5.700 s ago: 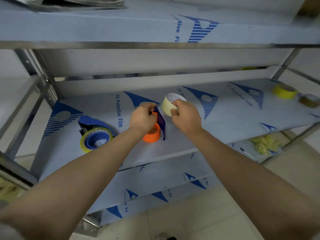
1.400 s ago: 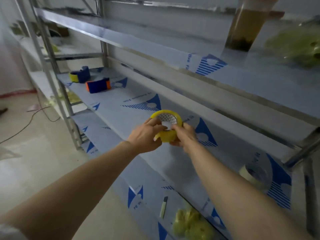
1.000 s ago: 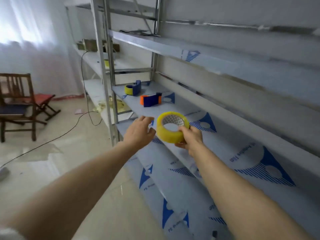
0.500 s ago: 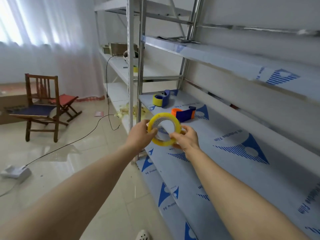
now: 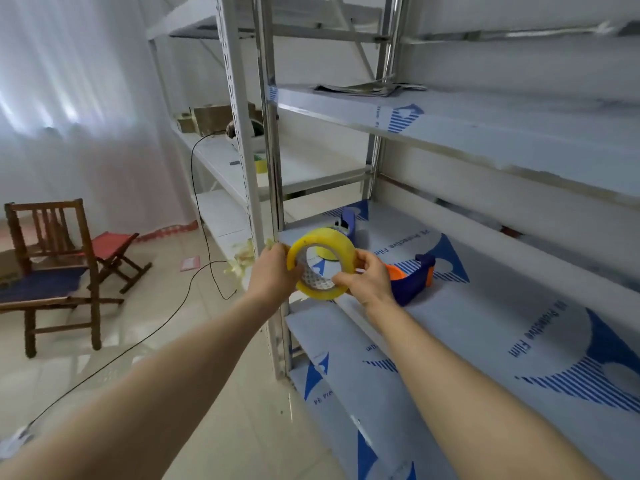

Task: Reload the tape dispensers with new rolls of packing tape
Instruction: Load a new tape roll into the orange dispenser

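A yellow roll of packing tape is held up in front of the shelf, its open core facing me. My left hand grips its left rim and my right hand pinches its lower right edge. Just behind my right hand a blue and orange tape dispenser lies on the film-covered shelf. A second blue dispenser with a yellow roll stands farther back, partly hidden by the held roll.
A metal upright stands just left of my hands. A wooden chair sits on the tiled floor at the left, with a black cable trailing down. Folded papers lie on the upper shelf.
I have walked left along the shelf with the yellow roll, which I picked up at the right end. The two dispensers are now close, and both hands hold the roll.
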A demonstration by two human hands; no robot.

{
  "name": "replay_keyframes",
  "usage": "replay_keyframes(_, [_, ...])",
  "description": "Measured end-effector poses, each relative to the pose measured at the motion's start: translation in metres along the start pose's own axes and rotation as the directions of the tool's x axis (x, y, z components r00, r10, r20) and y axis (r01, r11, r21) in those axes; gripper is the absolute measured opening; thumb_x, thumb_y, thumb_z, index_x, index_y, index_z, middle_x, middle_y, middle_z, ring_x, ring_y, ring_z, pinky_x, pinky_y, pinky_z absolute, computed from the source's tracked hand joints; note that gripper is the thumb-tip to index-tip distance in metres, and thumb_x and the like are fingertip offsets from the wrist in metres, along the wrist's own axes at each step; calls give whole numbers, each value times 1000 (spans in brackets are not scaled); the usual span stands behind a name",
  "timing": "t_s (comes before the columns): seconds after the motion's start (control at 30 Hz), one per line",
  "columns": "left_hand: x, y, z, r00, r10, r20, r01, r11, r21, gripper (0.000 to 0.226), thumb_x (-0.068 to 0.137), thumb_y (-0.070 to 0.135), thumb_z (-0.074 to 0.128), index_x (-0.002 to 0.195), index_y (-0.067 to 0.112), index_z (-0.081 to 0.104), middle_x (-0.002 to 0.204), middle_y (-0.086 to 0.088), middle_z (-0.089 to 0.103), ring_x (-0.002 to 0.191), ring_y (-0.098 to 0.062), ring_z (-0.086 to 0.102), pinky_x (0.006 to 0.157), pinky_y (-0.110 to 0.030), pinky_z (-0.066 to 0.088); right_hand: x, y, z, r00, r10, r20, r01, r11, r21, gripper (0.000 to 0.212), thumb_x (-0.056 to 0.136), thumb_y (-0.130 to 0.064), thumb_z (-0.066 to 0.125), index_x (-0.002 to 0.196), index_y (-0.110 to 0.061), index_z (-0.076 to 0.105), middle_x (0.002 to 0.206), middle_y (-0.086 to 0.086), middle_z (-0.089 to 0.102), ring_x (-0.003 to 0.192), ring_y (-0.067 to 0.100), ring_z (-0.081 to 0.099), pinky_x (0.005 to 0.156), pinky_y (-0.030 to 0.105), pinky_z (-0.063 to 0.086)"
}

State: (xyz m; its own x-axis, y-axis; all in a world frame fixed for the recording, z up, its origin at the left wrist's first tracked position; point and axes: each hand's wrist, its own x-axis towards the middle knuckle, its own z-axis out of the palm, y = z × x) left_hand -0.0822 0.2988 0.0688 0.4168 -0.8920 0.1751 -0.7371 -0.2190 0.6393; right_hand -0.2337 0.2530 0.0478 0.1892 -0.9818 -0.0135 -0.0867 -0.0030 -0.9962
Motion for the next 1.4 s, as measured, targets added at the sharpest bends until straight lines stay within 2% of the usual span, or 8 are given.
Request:
replay_keyframes(0.17, [50, 11, 10, 997, 65, 43, -63, 997, -32, 14, 83, 13, 58, 95, 7, 58, 89, -4, 52, 83, -23, 51, 68, -32, 40, 41, -1, -1, 997, -31, -69, 25, 996, -88, 52, 67, 1, 74, 105, -20, 46, 90, -9, 55, 84, 11, 55, 65, 20, 47])
replay_keyframes(0.43, [151, 22, 45, 954, 198, 225, -149, 965, -215, 32, 78, 23, 65, 103, 11, 50, 99, -11, 64, 90, -26, 62, 75, -41, 55, 108, -6, -11, 955, -70, -289, -13, 961, -276, 56, 62, -3, 76, 107, -20, 48, 110, 4, 60, 98, 21, 60, 84, 38, 54])
replay_keyframes(0.53, [194, 21, 54, 911, 312, 270, -223, 923, -315, 29, 79, 22, 64, 102, 16, 47, 91, -3, 61, 85, -26, 65, 66, -37, 55, 137, -9, -1, 903, -61, -425, -39, 974, -223, 54, 65, -1, 74, 112, -15, 50, 109, 5, 62, 96, 20, 61, 80, 33, 52])
replay_keyframes(0.73, [280, 5, 58, 797, 477, 371, -245, 816, -523, 47, 76, 32, 69, 117, 16, 52, 99, -2, 63, 90, -20, 61, 83, -37, 51, 186, -28, 37, 753, 147, -642, -105, 989, 104, 16, 78, -8, 64, 88, -20, 62, 93, 10, 68, 90, 31, 66, 79, 47, 58])
replay_keyframes(0.87, [310, 9, 58, 644, 568, 513, 1, 669, -743, 24, 76, 31, 48, 89, 15, 59, 83, -7, 61, 78, -19, 57, 78, -38, 49, 196, -40, 55, 687, 317, -654, -78, 927, 367, 3, 84, -11, 56, 83, -11, 58, 84, 12, 64, 78, 25, 64, 73, 41, 58])
replay_keyframes(1.03, [317, 22, 64, 467, 505, 725, 430, 587, -686, 20, 84, 9, 46, 66, 13, 52, 58, 0, 58, 65, -21, 56, 63, -29, 51, 200, -35, 65, 658, 425, -622, -48, 848, 528, 16, 89, -21, 51, 102, -13, 56, 93, 10, 62, 80, 24, 62, 59, 34, 53])
replay_keyframes(1.17, [315, 24, 64, 250, 610, 752, 562, 541, -626, 18, 81, 1, 44, 87, 9, 59, 75, -5, 62, 67, -15, 64, 63, -22, 56, 196, -26, 62, 704, 453, -547, -2, 772, 636, 27, 91, -22, 43, 115, -11, 50, 90, 11, 61, 75, 22, 61, 50, 28, 51])
replay_keyframes(1.4, [296, 22, 67, 232, 608, 759, 630, 500, -593, 27, 87, 1, 46, 111, 2, 57, 90, -9, 64, 79, -18, 64, 70, -24, 58, 191, -12, 60, 703, 438, -560, -51, 816, 575, 27, 94, -24, 42, 116, -12, 52, 96, 11, 63, 85, 23, 62, 61, 32, 55])
